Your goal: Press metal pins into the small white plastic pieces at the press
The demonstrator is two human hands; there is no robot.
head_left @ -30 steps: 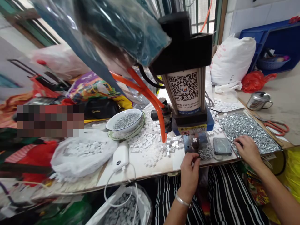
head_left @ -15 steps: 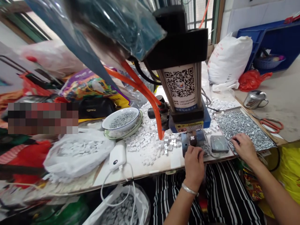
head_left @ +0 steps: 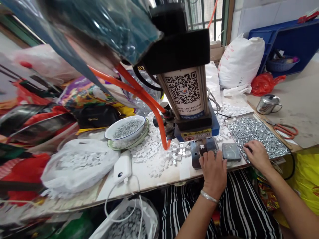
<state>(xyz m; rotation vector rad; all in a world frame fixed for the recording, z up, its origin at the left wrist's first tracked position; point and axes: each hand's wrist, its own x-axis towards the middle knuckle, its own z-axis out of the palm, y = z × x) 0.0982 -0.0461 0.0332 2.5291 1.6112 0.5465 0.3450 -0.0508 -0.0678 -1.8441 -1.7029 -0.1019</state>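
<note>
Okay, so the left hand (head_left: pixel 213 174) has slid in over the metal fixture (head_left: pixel 195 159) since a moment ago, and the dark knob (head_left: pixel 203 151) on it is now mostly covered. Zooming out, we're at a cluttered workbench (head_left: pixel 185 177) with a black pneumatic press (head_left: pixel 184 89) in the middle and an orange air hose (head_left: pixel 160 132) curling down its left side. Heaps of white cubes (head_left: pixel 149 156) spread left of the press, and a metal tray (head_left: pixel 239 119) sits to the right. The right hand (head_left: pixel 258 156) rests at the tray's near edge, fingers curled into the screws (head_left: pixel 259 134), but we can't tell if it's holding any. The left hand's fingers bend down onto the fixture; any pinch is hidden. A grey pad (head_left: pixel 231 152) lies between the hands.
</note>
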